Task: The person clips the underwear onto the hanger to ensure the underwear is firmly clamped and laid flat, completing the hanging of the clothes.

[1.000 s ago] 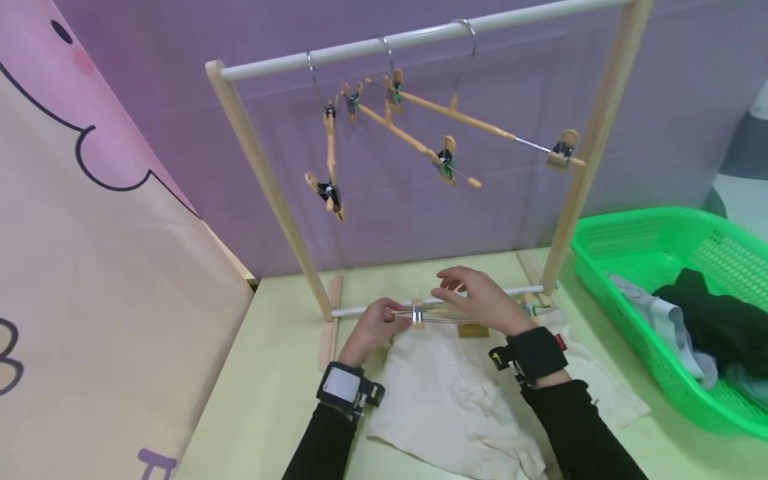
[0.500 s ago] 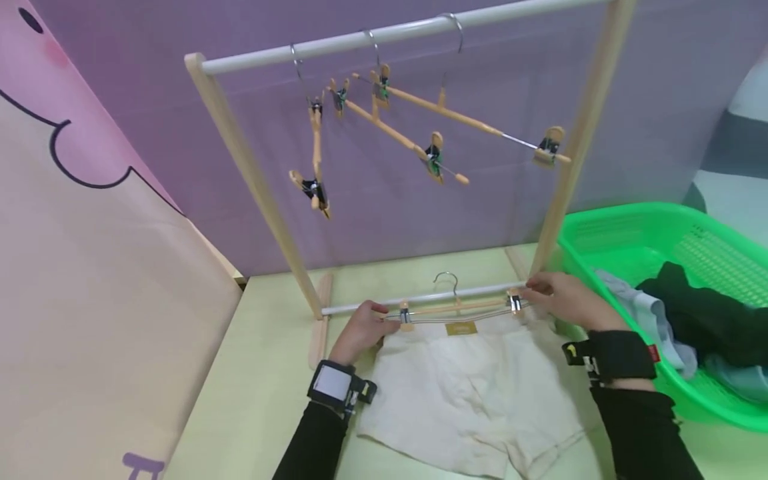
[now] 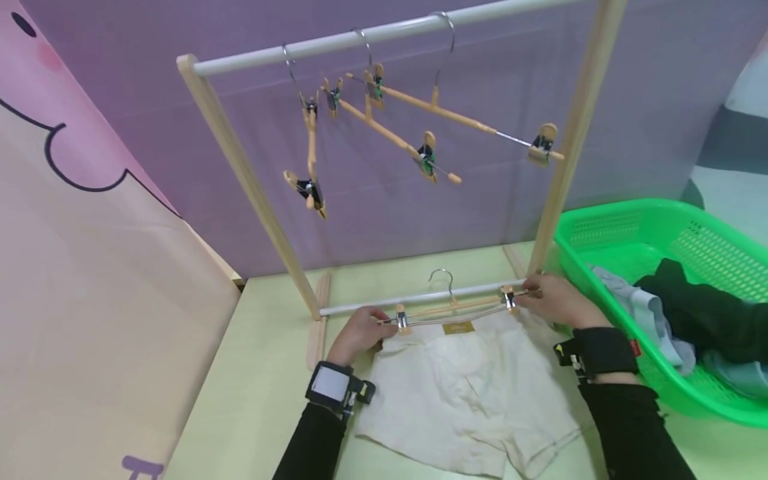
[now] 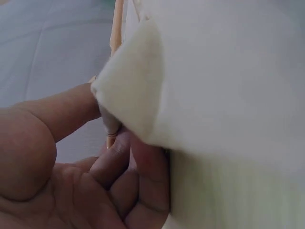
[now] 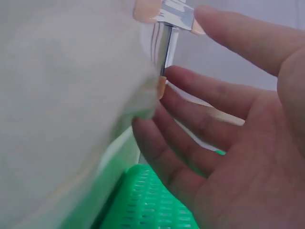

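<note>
Cream shorts (image 3: 456, 393) lie spread on the table, with a clip hanger (image 3: 453, 308) along their waistband. At the hanger's left end, my left hand (image 3: 358, 335) has its fingers curled by the left clip (image 3: 402, 319). The left wrist view shows thumb and fingers around the waistband corner (image 4: 131, 81) and the hanger tip. My right hand (image 3: 558, 300) is at the other end, beside the right clip (image 3: 509, 299). In the right wrist view its fingers are loosely extended, fingertips at the hanger's end knob (image 5: 161, 88), thumb at the metal clip (image 5: 177, 15).
A wooden rack with a white top rail (image 3: 336, 43) stands behind. Three clip hangers hang from it, one being the long hanger (image 3: 450, 115) at right. The rack's lower bar (image 3: 384, 303) runs just behind the shorts. A green basket (image 3: 606, 217) with clothes stands at right.
My right hand has moved from above the hanger's middle to its right end, uncovering the hook and right clip. The left hand stays at the left end. The view has shifted slightly.
</note>
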The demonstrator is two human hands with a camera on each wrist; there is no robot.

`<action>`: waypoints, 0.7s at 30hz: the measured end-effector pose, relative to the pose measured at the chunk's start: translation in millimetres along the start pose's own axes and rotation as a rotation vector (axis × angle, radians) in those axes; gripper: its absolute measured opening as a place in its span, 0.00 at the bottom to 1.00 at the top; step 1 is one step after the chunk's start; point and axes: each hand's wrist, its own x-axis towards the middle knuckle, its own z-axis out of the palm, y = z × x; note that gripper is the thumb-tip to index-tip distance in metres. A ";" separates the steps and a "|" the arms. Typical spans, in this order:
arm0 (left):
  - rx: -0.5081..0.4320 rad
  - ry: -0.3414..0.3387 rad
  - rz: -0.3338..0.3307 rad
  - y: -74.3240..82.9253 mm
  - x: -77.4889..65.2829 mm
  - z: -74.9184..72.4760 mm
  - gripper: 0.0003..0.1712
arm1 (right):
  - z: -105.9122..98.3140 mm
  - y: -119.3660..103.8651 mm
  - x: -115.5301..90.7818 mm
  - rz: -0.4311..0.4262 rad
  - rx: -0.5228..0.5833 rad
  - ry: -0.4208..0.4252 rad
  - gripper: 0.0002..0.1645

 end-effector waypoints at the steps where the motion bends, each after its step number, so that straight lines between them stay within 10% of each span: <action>1: 0.006 0.005 -0.005 -0.3 0.3 0.0 0.19 | 0.7 0.3 0.3 0.007 0.001 -0.010 0.27; 21: 0.080 0.056 -0.011 1.9 -0.2 1.1 0.20 | 6.1 10.4 -2.1 0.111 0.433 -0.174 0.33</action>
